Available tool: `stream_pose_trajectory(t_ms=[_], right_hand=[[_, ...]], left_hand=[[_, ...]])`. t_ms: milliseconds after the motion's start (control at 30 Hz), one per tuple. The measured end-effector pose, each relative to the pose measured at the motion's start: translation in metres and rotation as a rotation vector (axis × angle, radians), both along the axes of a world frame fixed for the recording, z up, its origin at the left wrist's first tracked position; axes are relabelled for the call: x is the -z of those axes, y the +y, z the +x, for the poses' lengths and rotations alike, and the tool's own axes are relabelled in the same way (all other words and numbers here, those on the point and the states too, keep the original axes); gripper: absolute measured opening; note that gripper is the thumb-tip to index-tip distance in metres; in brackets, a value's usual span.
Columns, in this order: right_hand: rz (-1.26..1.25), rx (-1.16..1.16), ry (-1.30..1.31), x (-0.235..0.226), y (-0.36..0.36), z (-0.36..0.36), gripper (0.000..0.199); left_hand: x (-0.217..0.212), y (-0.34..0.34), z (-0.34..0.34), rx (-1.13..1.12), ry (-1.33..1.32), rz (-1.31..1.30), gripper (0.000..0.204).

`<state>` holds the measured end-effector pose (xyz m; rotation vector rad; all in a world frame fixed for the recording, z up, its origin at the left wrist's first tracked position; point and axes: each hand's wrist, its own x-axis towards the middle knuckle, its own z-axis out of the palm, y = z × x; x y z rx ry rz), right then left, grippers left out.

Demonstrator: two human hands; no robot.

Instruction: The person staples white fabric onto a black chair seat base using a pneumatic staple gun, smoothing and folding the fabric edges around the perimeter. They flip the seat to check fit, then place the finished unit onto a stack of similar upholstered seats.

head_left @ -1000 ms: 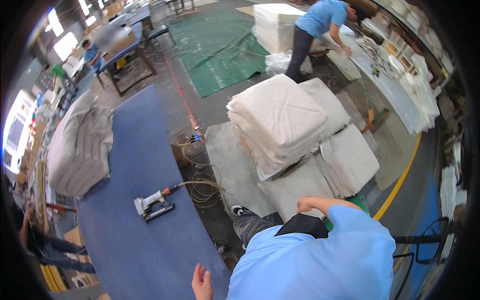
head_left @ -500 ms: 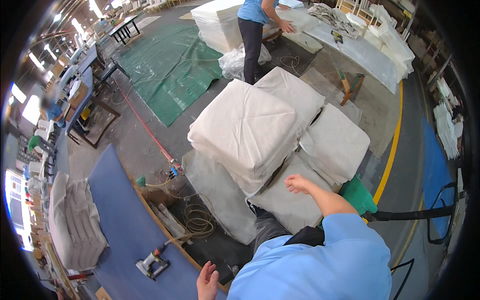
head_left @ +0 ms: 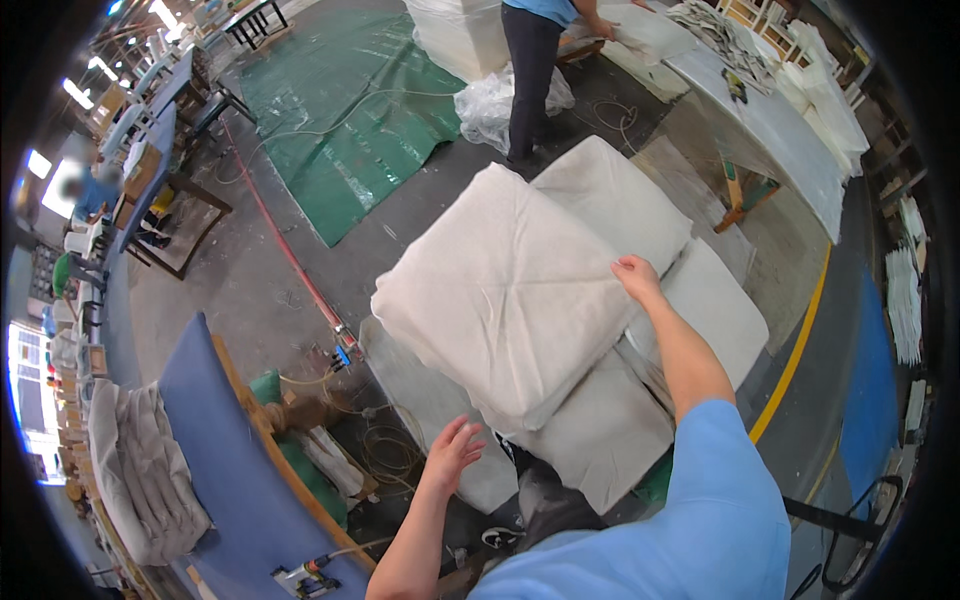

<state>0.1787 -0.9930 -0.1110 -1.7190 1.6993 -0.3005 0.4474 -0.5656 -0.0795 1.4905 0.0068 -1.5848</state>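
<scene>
In front of me a square cream fabric-covered cushion tops a stack, with folds crossing its upper face. My right hand has its fingers and thumb closed on this cushion's right corner. My left hand hovers by the near left side, fingers apart and holding nothing. More pale covered cushions lie around the stack: one behind, one at the right and one nearest me. Their undersides are hidden.
A blue-topped table at my left carries folded grey fabric and a staple gun. A red hose and coiled air line lie on the floor. A co-worker stands beyond, near a green sheet.
My right hand has reached forward to the top cushion's right corner and closed on it. My left hand has risen away from the table toward the stack. The view has shifted.
</scene>
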Motion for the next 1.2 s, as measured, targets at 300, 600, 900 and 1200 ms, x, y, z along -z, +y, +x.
stream_pose_trajectory(t_ms=[300, 600, 900, 1200], right_hand=[[-0.006, -0.086, 0.254, 0.043, -0.050, 0.033, 0.071], [0.247, -0.080, 0.325, 0.033, -0.076, 0.042, 0.095], [0.726, -0.219, -0.232, -0.071, -0.028, 0.050, 0.082], [0.503, -0.230, -0.658, -0.115, 0.127, -0.004, 0.083]], left_hand=[[0.097, -0.106, 0.013, -0.116, -0.065, 0.208, 0.072], [0.103, -0.126, 0.013, -0.274, -0.025, 0.255, 0.069], [0.014, -0.102, 0.092, -0.459, 0.063, 0.089, 0.071], [-0.144, 0.059, 0.091, -0.460, -0.235, -0.124, 0.057]])
